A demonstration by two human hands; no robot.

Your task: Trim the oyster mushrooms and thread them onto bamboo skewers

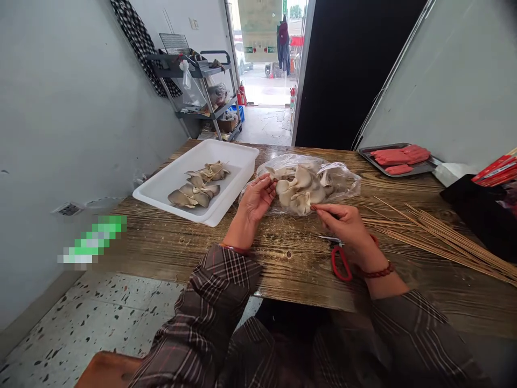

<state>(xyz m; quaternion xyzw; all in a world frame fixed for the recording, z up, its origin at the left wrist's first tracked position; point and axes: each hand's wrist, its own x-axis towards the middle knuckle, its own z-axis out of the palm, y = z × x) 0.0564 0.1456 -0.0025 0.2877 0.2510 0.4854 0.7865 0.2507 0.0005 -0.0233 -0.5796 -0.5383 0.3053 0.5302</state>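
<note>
Greyish oyster mushrooms lie in a heap on a clear plastic bag at the middle of the table. My left hand is at the heap's left side, its thumb and fingers closed on a mushroom's edge. From the right, my right hand pinches the front edge of a mushroom with thumb and forefinger. Red-handled scissors lie partly under my right hand. A white plastic tub to the left holds more mushrooms, apparently threaded in two rows.
Long bamboo skewers spread across the table's right side. Behind them are a dark tray with pink-red meat pieces and a black holder with red packets. A shelf cart stands beyond the wooden table, near the doorway.
</note>
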